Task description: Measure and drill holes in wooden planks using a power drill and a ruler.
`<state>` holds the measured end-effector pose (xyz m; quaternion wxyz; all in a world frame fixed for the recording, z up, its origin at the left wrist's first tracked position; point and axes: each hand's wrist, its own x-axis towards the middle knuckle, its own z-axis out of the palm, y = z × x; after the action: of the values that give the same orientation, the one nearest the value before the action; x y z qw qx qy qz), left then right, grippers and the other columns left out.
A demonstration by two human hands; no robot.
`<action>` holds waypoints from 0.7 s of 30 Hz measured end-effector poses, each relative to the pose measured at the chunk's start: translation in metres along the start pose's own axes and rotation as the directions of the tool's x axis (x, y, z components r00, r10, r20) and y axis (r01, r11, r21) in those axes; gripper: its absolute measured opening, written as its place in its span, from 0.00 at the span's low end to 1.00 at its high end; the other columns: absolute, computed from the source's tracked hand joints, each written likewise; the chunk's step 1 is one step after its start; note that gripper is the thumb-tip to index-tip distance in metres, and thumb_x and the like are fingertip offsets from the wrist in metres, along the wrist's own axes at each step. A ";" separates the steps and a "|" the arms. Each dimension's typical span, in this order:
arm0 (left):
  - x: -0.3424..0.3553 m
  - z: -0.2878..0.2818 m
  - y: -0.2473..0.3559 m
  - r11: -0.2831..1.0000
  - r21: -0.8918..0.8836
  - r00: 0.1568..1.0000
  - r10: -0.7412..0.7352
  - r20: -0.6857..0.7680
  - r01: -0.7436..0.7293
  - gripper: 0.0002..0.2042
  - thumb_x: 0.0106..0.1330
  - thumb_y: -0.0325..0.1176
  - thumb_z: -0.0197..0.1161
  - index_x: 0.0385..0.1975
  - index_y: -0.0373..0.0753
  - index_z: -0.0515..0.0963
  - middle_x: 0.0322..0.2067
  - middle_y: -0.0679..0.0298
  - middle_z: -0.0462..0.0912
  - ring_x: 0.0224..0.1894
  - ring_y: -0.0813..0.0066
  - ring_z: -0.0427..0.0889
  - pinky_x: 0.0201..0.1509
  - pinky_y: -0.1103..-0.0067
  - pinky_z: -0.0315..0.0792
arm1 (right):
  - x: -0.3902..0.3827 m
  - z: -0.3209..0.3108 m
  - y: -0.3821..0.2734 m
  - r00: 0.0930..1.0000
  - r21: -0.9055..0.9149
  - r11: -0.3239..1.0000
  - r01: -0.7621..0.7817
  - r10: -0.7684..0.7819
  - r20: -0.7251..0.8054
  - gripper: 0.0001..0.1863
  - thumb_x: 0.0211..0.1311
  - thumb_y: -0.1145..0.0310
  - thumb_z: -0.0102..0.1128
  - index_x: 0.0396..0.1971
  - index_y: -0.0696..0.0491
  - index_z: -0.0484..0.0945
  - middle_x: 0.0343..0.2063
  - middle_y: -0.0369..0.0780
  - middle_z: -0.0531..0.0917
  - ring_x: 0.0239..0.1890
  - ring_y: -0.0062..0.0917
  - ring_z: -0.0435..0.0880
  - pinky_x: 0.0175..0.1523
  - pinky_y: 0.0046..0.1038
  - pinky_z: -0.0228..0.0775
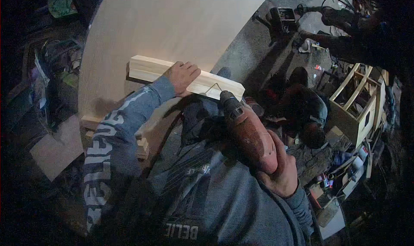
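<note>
A pale wooden beam lies slantwise across the near edge of the large plywood sheet, its right end sticking out past the sheet. My left hand is closed over the middle of the beam, fingers wrapped over its far edge. In my right hand is a red power drill, gripped at its rear. The drill's black chuck points up and left at the beam's right part. Its thin bit meets the near face of the beam, beside a dark shadow line; how deep the tip sits I cannot tell.
Beneath the beam spreads a big plywood sheet. Short wood blocks sit below it. At right a person crouches near a wooden frame box; another person's dark limbs show at upper right. Scraps and tools litter the right floor.
</note>
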<state>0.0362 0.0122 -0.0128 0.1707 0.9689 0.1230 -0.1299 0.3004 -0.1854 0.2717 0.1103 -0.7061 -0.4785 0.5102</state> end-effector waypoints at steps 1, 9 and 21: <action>-0.001 0.002 -0.001 1.000 -0.021 1.000 0.003 -0.019 -0.004 0.41 0.45 0.58 0.72 0.56 0.36 0.70 0.48 0.61 0.74 0.50 0.67 0.74 0.51 0.71 0.68 | 0.003 0.001 0.000 1.000 0.005 1.000 -0.013 0.013 -0.019 0.48 0.46 0.69 0.70 0.69 0.57 0.56 0.43 0.57 0.83 0.40 0.53 0.85 0.47 0.41 0.80; 0.001 0.001 -0.001 0.999 0.038 0.999 0.002 0.052 -0.004 0.38 0.47 0.57 0.71 0.54 0.39 0.70 0.47 0.62 0.74 0.52 0.67 0.74 0.53 0.70 0.70 | 0.016 0.000 -0.012 0.986 -0.037 0.986 -0.164 0.164 -0.011 0.47 0.46 0.66 0.74 0.68 0.53 0.59 0.42 0.56 0.83 0.36 0.51 0.86 0.42 0.43 0.80; 0.001 0.004 -0.005 0.999 -0.022 1.000 0.027 -0.010 -0.028 0.38 0.39 0.48 0.76 0.52 0.39 0.70 0.47 0.63 0.74 0.51 0.68 0.75 0.55 0.67 0.71 | 0.041 -0.002 -0.001 0.982 -0.109 0.980 -0.166 0.175 0.076 0.46 0.47 0.61 0.76 0.67 0.55 0.63 0.40 0.54 0.85 0.40 0.47 0.88 0.43 0.37 0.81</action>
<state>0.0352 0.0158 -0.0184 0.1826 0.9692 0.1119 -0.1214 0.3025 -0.1517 0.2486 0.0096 -0.7268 -0.4459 0.5224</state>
